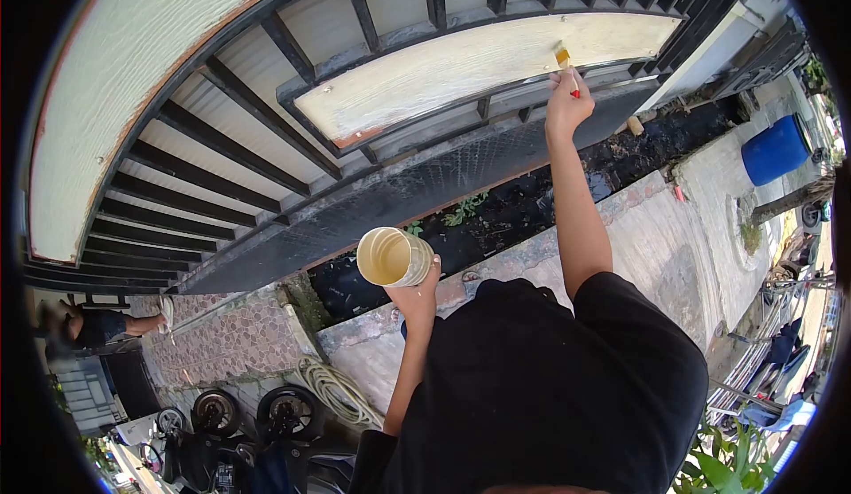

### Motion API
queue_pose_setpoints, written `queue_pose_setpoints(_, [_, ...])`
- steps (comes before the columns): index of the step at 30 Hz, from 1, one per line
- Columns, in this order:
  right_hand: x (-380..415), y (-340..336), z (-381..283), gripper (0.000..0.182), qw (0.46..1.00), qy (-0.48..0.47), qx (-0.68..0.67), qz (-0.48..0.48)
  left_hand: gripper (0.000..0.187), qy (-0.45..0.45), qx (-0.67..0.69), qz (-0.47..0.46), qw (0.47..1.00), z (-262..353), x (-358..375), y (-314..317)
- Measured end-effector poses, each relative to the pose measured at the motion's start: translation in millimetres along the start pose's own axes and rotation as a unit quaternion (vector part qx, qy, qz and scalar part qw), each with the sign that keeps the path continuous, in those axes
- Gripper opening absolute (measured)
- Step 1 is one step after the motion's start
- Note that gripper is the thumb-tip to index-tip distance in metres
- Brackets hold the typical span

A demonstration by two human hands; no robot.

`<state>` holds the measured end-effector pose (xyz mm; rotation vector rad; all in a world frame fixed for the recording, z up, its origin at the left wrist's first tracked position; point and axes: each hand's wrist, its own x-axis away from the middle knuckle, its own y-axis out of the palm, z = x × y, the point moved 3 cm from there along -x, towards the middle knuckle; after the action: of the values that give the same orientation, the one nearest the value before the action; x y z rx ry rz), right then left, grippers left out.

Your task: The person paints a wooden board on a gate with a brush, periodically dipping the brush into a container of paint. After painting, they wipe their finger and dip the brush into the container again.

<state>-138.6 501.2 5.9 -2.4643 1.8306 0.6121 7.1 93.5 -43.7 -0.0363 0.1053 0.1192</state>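
Fingers of my right hand (568, 104) are closed round the red-tipped handle of a paintbrush (563, 56). The brush's bristles rest against a cream-coloured panel (443, 73) fixed in a black metal gate (324, 150). Lower down, my left hand (420, 292) holds a cream cup (395, 257) by its side and base, its open mouth facing up. Inside the cup the walls look cream; how much it contains is hard to tell. Reddish-brown patches show along the panel's lower left edge.
A dark drainage ditch (523, 206) runs below the gate, beside a concrete strip (656, 254). At the left stands another person (97, 325). Motorcycles (257, 450) and a coiled hose (341, 392) are at the lower left, a blue barrel (775, 150) at the right.
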Motion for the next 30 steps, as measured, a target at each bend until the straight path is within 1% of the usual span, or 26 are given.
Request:
queue_pose_setpoints(2, [49,32,-4,0.036,0.999,-0.037,0.02,-0.035,0.061,0.0,0.006,-0.003,1.0,3,-2,1])
queue_pose_setpoints(3, [86,45,-22,0.033,0.998,-0.015,0.006,-0.056,0.061,0.001,0.005,-0.007,1.0,3,-3,4])
queue_pose_setpoints(4, [110,58,-2,0.032,0.991,-0.104,0.035,-0.082,0.061,0.002,0.002,-0.004,1.0,4,-4,6])
queue_pose_setpoints(6, [160,64,-18,0.03,0.981,-0.069,0.006,-0.181,0.061,0.002,0.0,-0.004,1.0,6,-6,13])
queue_pose_setpoints(7, [164,54,-26,0.03,0.982,-0.07,0.009,-0.177,0.061,0.002,0.002,-0.017,1.0,8,-7,16])
queue_pose_setpoints(9, [168,51,-39,0.029,0.953,-0.021,-0.039,-0.3,0.061,0.003,0.003,-0.032,0.999,6,-10,19])
queue_pose_setpoints(10, [155,45,-35,0.029,0.954,-0.022,-0.038,-0.296,0.061,0.005,0.007,-0.031,0.999,2,-10,20])
queue_pose_setpoints(12, [100,22,-23,0.028,0.956,-0.103,0.027,-0.273,0.06,0.009,0.013,-0.036,0.999,1,-8,22])
queue_pose_setpoints(14, [38,-6,4,0.028,0.984,-0.058,0.045,-0.161,0.059,0.012,0.015,-0.034,0.999,3,-7,21])
queue_pose_setpoints(16, [-5,-31,11,0.031,0.994,-0.061,0.086,-0.031,0.059,0.012,0.013,-0.038,0.999,4,-6,19])
queue_pose_setpoints(17, [-12,-28,14,0.031,0.994,-0.063,0.085,-0.029,0.058,0.009,0.01,-0.041,0.999,4,-5,20])
queue_pose_setpoints(19, [-11,-24,10,0.033,0.997,-0.034,0.056,0.046,0.062,0.004,0.017,-0.051,0.999,-3,-7,19])
queue_pose_setpoints(20, [7,-12,9,0.034,0.998,-0.036,0.049,0.007,0.065,0.0,0.022,-0.06,0.998,-6,-8,20])
queue_pose_setpoints(21, [29,9,21,0.034,0.997,-0.059,0.046,-0.032,0.065,0.0,0.022,-0.065,0.998,-5,-6,23])
queue_pose_setpoints(23, [99,36,3,0.03,0.99,-0.063,0.036,-0.124,0.064,-0.005,0.032,-0.043,0.999,-5,-7,28])
queue_pose_setpoints(24, [130,45,-4,0.028,0.981,-0.097,0.02,-0.168,0.064,-0.005,0.033,-0.047,0.998,-5,-7,32])
queue_pose_setpoints(26, [175,50,-30,0.027,0.951,-0.046,-0.035,-0.302,0.064,-0.005,0.045,-0.042,0.998,-8,-9,35])
queue_pose_setpoints(27, [173,51,-30,0.027,0.952,-0.047,-0.035,-0.3,0.064,-0.005,0.045,-0.045,0.998,-8,-11,35])
queue_pose_setpoints(29, [169,53,-34,0.026,0.941,-0.084,-0.057,-0.323,0.066,0.0,0.008,-0.074,0.997,-9,-11,34])
queue_pose_setpoints(30, [151,50,-36,0.025,0.945,-0.049,-0.027,-0.324,0.066,-0.002,0.008,-0.073,0.997,-7,-10,32])
